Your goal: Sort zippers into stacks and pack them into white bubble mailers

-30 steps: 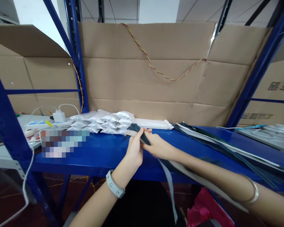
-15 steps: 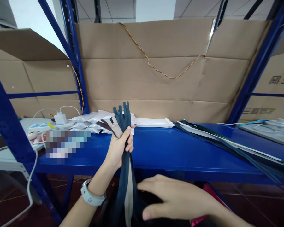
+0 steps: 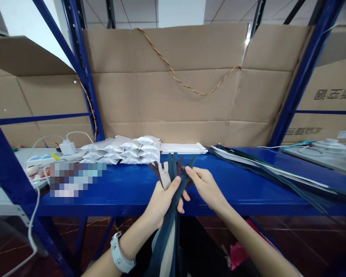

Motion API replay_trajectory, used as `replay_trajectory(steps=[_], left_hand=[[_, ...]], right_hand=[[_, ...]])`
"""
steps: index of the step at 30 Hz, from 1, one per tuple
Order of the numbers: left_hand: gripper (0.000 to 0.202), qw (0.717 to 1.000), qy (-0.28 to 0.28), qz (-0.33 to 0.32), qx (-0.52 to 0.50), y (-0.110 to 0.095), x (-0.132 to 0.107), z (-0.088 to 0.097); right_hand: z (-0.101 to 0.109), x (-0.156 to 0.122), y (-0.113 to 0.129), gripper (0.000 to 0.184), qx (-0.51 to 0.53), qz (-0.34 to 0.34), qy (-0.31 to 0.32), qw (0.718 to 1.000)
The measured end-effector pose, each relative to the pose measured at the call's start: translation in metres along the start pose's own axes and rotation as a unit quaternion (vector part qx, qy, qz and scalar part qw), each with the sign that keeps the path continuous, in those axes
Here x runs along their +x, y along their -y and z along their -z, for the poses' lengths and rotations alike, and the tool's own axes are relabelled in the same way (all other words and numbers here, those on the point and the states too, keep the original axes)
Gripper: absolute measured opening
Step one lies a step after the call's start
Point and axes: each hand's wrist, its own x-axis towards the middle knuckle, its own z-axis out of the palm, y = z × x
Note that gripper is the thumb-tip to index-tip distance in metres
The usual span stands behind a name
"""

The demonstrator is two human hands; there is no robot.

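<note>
A bunch of long zippers (image 3: 168,231), mostly dark teal with a beige one and some brown ones, hangs down from my left hand (image 3: 163,202). That hand is closed around the bunch a little below its upper ends, which fan out above the thumb. My right hand (image 3: 203,188) is at the right side of the fan, thumb and forefinger pinching the top of a teal zipper (image 3: 190,163). The bunch's lower ends run out of view at the bottom. A pale watch band circles my left wrist.
White packets (image 3: 123,150) are stacked at the back left of the blue table (image 3: 118,188), beside a flat white strip (image 3: 183,148). More dark zippers (image 3: 276,173) lie along the right side. Cardboard (image 3: 167,96) walls the back. A white cable (image 3: 34,223) hangs at left.
My right hand has risen from below the table edge to the zipper tops and pinched one. My left hand has moved right and lower in view with the bunch.
</note>
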Motion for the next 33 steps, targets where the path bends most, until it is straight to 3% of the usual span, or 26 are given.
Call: replay_trajectory(steps=[5, 8, 12, 15, 18, 22, 27, 30, 33], left_hand=[[0.033, 0.996, -0.064, -0.032, -0.049, -0.008, 0.004, 0.003], [0.033, 0.997, -0.062, -0.039, -0.032, -0.008, 0.004, 0.003], [0.036, 0.999, 0.008, -0.014, -0.031, -0.004, 0.000, -0.003], [0.035, 0.999, 0.037, -0.003, -0.031, 0.000, -0.002, -0.010], [0.037, 0.999, 0.030, -0.005, -0.038, 0.000, -0.003, -0.012], [0.039, 0.999, -0.020, -0.006, -0.042, -0.006, 0.000, -0.006], [0.037, 0.998, -0.048, -0.044, -0.021, -0.012, 0.002, 0.004], [0.037, 0.998, -0.030, -0.036, -0.037, -0.010, 0.001, 0.002], [0.035, 0.997, -0.027, 0.006, -0.068, -0.005, 0.001, -0.004]], right_hand=[[0.022, 0.007, 0.009, 0.031, 0.178, 0.010, -0.063, 0.982], [0.032, 0.008, 0.017, 0.024, 0.242, 0.000, -0.061, 0.968], [0.023, 0.002, 0.020, 0.024, 0.165, -0.042, -0.002, 0.985], [0.009, -0.002, 0.016, 0.023, 0.103, -0.028, 0.026, 0.994], [0.004, -0.002, 0.012, 0.022, 0.063, 0.012, 0.004, 0.998], [0.017, 0.003, 0.009, 0.020, 0.012, 0.063, -0.036, 0.997], [0.039, 0.011, 0.013, 0.026, 0.115, 0.024, -0.112, 0.987], [0.037, 0.011, 0.016, 0.031, 0.179, -0.032, -0.071, 0.981], [0.021, 0.007, 0.013, 0.028, 0.186, -0.046, -0.028, 0.981]])
